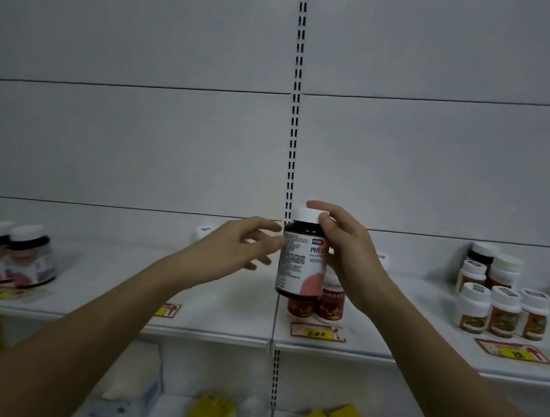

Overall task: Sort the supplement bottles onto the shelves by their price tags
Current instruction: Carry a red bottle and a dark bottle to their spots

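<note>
Right hand (347, 257) grips a dark bottle (300, 256) with a white cap, fingers (318, 207) curled over the cap and thumb on its near side, holding it upright in the air above the shelf (219, 325), in front of the slotted upright. Left hand (238, 248) is beside it, fingers apart and loosely bent, tips at or just short of the label; contact cannot be told. On the shelf stand two dark bottles at left (18, 254), two red bottles (321, 302) behind the "200" tag (317, 332), and a white-capped group at right (499, 302).
</note>
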